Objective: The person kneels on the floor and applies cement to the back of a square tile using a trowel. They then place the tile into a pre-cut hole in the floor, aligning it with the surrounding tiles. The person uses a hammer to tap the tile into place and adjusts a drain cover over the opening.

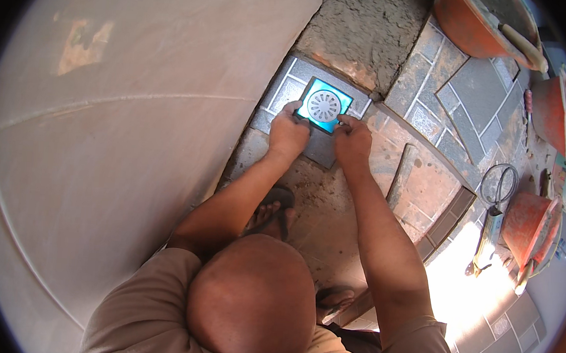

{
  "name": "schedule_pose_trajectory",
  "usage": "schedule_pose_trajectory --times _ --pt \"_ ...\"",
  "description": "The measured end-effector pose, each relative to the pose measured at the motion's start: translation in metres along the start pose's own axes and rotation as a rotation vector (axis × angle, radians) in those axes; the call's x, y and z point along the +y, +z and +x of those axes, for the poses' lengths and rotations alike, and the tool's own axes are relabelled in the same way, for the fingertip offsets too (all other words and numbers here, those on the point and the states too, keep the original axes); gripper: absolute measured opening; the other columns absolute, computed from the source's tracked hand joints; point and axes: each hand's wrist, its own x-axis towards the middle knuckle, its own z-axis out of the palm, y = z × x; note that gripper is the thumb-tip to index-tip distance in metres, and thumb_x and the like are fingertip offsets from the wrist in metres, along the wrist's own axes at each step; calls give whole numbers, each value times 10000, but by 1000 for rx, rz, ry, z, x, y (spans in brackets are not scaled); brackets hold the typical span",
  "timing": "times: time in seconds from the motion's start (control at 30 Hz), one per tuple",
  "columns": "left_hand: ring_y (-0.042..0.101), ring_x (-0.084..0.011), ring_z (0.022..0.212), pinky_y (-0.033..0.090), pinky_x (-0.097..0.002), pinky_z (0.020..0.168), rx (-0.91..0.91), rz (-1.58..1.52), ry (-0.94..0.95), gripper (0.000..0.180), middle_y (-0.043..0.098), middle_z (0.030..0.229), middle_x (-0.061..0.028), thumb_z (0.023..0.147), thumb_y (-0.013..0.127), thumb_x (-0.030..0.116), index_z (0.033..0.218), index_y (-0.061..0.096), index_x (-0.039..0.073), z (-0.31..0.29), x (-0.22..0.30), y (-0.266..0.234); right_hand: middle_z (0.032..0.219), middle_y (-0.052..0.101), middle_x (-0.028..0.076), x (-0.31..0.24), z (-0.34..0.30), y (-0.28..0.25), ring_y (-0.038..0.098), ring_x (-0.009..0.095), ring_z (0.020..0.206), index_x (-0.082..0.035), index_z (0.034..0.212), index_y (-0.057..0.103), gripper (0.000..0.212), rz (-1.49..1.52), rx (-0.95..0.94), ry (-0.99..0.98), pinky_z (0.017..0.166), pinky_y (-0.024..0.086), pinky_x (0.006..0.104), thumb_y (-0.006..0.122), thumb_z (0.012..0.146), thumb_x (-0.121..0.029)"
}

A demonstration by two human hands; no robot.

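Note:
A square floor drain cover (324, 106), with a round slotted grate in its middle and a shiny blue face, lies tilted on grey tiles with pale joints. My left hand (289, 135) grips its left edge near the lower corner, thumb and fingers closed on the rim. At the lower right corner, my right hand (353, 142) pinches the rim between thumb and bent fingers. Just below the cover, between my hands, sits a plain dark grey tile (321, 150). What lies under the cover is hidden.
Rough wet mortar (368, 31) fills the bed beyond the tiles. A pale wall (121, 145) rises close on the left. On the right are an orange basin (471, 25), a red bucket (553, 117), another red bucket (526, 223), loose grey tiles (479, 92) and a corded power tool (487, 240).

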Motion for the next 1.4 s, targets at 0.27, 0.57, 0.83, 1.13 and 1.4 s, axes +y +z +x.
schedule_pose_trajectory --times 0.27,0.57,0.83,1.13,1.4 --pt "754 -453 1062 589 -485 944 34 371 195 747 769 1046 -310 885 668 97 1578 446 -71 2 1 21 1178 734 222 10 2 3 717 399 1116 -80 1159 815 264 38 13 -12 1000 558 491 700 924 -120" --pt "746 -255 587 581 -375 562 7 -26 -49 605 765 793 -222 913 661 55 1471 535 -142 4 23 12 1117 725 196 8 0 1 716 368 1070 -89 1152 803 249 13 12 -60 976 558 484 719 921 -127" --pt "717 -193 640 560 -325 607 110 -173 21 278 765 805 -141 915 787 67 1139 719 -84 24 6 3 1066 728 160 2 -1 2 727 342 984 -89 1141 787 232 39 -5 41 926 563 465 761 913 -127" --pt "575 -99 683 479 -286 625 107 -241 176 194 656 772 -1 859 863 -4 875 671 17 18 17 -1 951 725 123 -3 2 9 713 306 940 -42 1236 701 365 131 25 99 897 556 455 800 930 -214" --pt "625 -85 706 516 -245 646 -221 -451 125 107 719 841 -14 943 797 -11 921 702 34 -39 35 -26 1131 731 103 -18 -33 -29 687 230 958 -3 1259 640 406 738 14 177 910 546 403 812 1001 -266"
